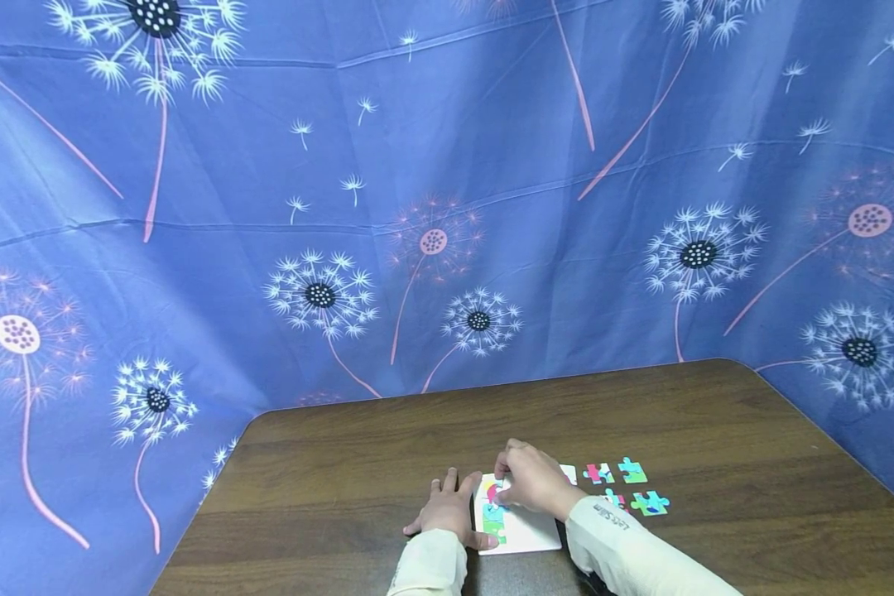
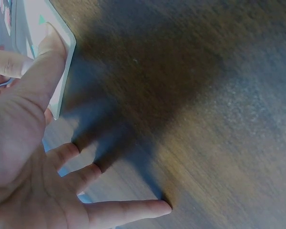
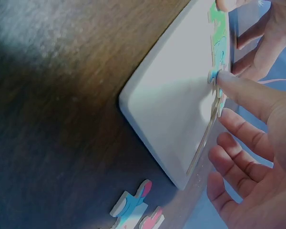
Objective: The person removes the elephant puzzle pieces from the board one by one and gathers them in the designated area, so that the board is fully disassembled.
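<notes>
A white puzzle board (image 1: 529,534) lies on the table, with joined blue and green jigsaw pieces (image 1: 493,520) along its left side. My right hand (image 1: 532,480) reaches over the board. Thumb and index finger pinch a jigsaw piece (image 3: 220,99) at the board's left side; the fingers partly cover it. My left hand (image 1: 447,511) lies at the left edge with its fingers spread and straight. In the left wrist view, the left thumb (image 2: 52,47) presses on the board's corner area, while the other fingers extend over the wood.
Several loose jigsaw pieces (image 1: 632,470) lie on the brown wooden table (image 1: 328,488), right of the board. Some are partly hidden behind the right sleeve (image 1: 626,542). A blue cloth with a dandelion print (image 1: 507,248) hangs around the table's far edge and sides.
</notes>
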Motion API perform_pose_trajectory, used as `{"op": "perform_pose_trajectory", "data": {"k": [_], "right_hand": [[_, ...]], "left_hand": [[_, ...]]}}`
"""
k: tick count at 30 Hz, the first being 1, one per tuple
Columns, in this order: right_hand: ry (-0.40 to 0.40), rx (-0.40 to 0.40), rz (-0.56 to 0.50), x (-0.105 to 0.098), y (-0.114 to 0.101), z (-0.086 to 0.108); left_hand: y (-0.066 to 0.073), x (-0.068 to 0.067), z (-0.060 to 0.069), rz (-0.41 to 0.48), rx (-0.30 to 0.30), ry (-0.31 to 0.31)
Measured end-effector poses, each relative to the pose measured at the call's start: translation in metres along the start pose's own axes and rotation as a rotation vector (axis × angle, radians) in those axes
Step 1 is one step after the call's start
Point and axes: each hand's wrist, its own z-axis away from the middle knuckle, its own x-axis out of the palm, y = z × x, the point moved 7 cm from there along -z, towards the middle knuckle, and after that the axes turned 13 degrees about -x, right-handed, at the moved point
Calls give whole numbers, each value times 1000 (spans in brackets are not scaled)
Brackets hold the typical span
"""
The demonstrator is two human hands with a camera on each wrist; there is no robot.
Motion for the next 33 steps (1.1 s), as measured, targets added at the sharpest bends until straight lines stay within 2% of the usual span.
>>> {"op": "perform_pose_trajectory", "data": {"k": [8,19,27,33], "right_hand": [[19,-18,68,-7,0,0],[3,-87,11,-15,3,8],[-36,-68,-13,-19,5,16],[-39,-85,-39,-27,6,24]], "left_hand": [[1,1,0,-6,4,3],[1,-1,2,14,21,1],[-1,3,-1,39,16,-32],[-1,6,-6,36,14,-41]]}}
